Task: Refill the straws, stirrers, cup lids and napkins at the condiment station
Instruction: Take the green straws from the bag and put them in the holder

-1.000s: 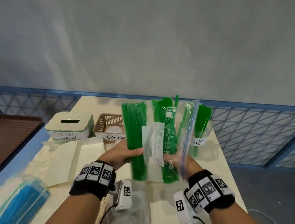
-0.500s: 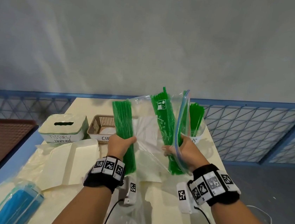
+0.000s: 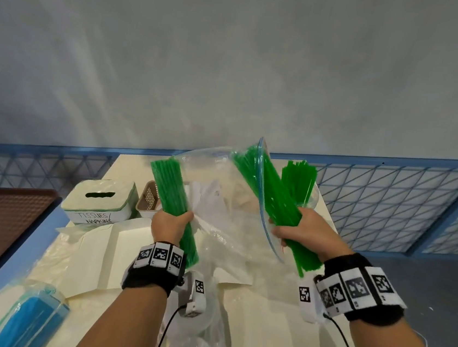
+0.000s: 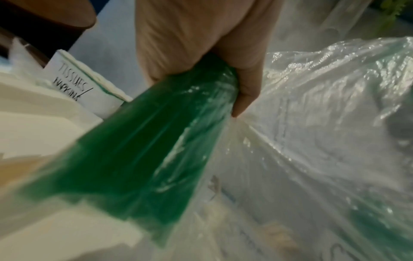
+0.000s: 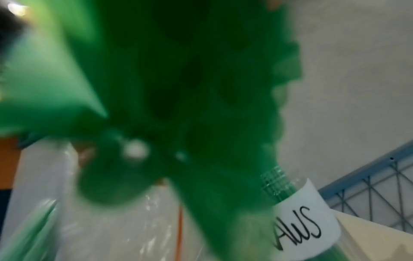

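My left hand (image 3: pixel 172 222) grips a tight bundle of green straws (image 3: pixel 172 195) through the wall of a clear zip bag (image 3: pixel 219 200); in the left wrist view the same bundle (image 4: pixel 143 159) runs under my curled fingers (image 4: pixel 245 84). My right hand (image 3: pixel 301 230) holds a second, looser bundle of green straws (image 3: pixel 273 195) tilted to the left, half out of the bag's blue-edged mouth. Behind it stands the clear straw cup (image 3: pixel 301 193) with green straws in it; its label (image 5: pixel 306 222) shows in the right wrist view, where the held straws (image 5: pixel 178 88) are a blur.
A white box labelled tissues/napkins (image 3: pixel 99 201) and a tan basket (image 3: pixel 149 200) stand at the back left of the cream table (image 3: pixel 261 334). Folded paper (image 3: pixel 104 253), a blue packet (image 3: pixel 25 321) and clear bagged lids (image 3: pixel 197 341) lie nearer me. A blue railing (image 3: pixel 390 197) borders the right.
My hands have moved apart, stretching the bag wide. The right hand's straw bundle has come partly out of the bag and tilted, while the left bundle moved left.
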